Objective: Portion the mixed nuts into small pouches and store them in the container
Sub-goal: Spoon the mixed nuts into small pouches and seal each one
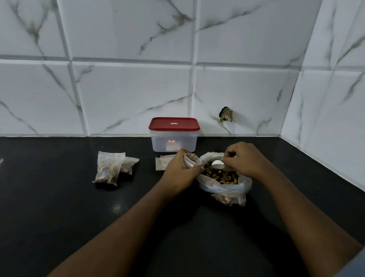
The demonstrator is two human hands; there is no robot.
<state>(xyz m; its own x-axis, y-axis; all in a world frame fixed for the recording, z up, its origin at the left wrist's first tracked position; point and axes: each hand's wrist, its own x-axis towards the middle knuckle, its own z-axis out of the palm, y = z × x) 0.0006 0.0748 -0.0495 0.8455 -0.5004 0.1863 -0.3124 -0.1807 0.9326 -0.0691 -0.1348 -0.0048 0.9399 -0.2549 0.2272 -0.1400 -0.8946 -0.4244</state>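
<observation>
A large clear plastic bag (227, 188) with its mouth open lies on the black counter, and mixed nuts (221, 175) show inside it. My left hand (178, 170) grips a small clear pouch (191, 160) held open beside the bag's left rim. My right hand (243, 159) pinches the handle of a small white scoop (217, 163) over the nuts. A clear container (174, 143) with a red lid (173, 124) shut on it stands against the wall behind my hands. Two filled pouches (111, 167) lie to the left.
An empty flat pouch (164, 163) lies just left of my left hand, in front of the container. White marble-patterned tiles form the back wall and the right wall, meeting at a corner. A broken hole (226, 114) is in the back tile.
</observation>
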